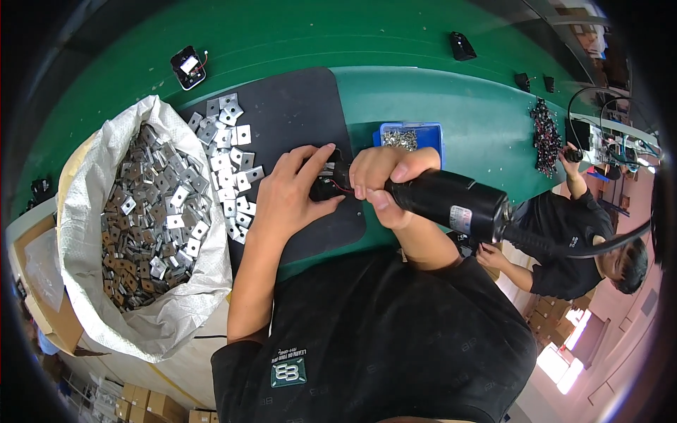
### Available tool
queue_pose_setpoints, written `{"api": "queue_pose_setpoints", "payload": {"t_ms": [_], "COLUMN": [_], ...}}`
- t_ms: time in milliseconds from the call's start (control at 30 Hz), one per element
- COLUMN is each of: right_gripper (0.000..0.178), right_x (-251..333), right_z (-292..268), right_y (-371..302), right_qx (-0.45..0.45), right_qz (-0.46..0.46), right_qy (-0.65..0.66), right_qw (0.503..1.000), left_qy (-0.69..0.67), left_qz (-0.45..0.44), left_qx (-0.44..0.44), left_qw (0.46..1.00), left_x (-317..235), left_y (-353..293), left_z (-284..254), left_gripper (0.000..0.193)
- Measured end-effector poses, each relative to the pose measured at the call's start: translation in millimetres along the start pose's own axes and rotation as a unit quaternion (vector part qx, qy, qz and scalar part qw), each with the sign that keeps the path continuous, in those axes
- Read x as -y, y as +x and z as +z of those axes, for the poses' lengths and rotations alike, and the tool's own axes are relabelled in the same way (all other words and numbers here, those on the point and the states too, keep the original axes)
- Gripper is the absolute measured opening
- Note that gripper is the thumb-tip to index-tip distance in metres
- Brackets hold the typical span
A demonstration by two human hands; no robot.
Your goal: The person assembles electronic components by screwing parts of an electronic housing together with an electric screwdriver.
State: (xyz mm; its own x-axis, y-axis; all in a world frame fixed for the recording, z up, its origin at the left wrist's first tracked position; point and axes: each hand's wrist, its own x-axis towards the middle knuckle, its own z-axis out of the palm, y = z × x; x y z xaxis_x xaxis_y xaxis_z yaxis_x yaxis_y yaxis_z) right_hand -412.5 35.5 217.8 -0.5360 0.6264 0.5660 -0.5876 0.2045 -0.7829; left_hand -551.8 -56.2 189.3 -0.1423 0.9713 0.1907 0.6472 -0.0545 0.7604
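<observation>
My right hand (395, 173) is wrapped round a black electric screwdriver (458, 203), whose cable runs off to the right. The driver's front end points left at a small black plastic housing (324, 186) with a red wire in it. My left hand (288, 189) grips this housing on the black mat (300, 106), fingers on its far side and thumb on its near side. The right hand hides part of the housing and the driver's tip. Left of my left hand, several silver metal plates (229, 155) with holes lie spread on the mat.
A white woven sack (84, 268) full of metal plates stands at left. Behind my right hand is a blue tray (441, 137) of small screws (400, 139). A housing with a battery (188, 68) lies at far left. Another person (564, 225) works at right beside a pile of small parts (545, 137).
</observation>
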Motion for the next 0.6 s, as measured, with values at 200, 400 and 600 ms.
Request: {"api": "queue_pose_setpoints", "payload": {"t_ms": [200,400,600], "right_gripper": [0.057,0.061,0.067], "right_x": [30.7,56.0,33.3], "right_z": [-8.7,-63.3,-79.1], "right_y": [1.5,-14.3,-33.9], "right_qx": [-0.071,-0.198,-0.245], "right_qz": [-0.072,-0.076,-0.064], "right_qy": [0.016,-0.098,-0.162], "right_qw": [0.995,0.972,0.954], "left_qy": [0.022,0.044,0.113], "left_qz": [-0.001,0.012,0.028], "left_qx": [0.017,-0.104,-0.108], "left_qw": [1.0,0.994,0.987], "left_x": [5.9,-6.1,13.0], "left_y": [3.2,61.4,151.6], "left_z": [0.9,4.3,20.3], "left_gripper": [0.071,0.072,0.069]}}
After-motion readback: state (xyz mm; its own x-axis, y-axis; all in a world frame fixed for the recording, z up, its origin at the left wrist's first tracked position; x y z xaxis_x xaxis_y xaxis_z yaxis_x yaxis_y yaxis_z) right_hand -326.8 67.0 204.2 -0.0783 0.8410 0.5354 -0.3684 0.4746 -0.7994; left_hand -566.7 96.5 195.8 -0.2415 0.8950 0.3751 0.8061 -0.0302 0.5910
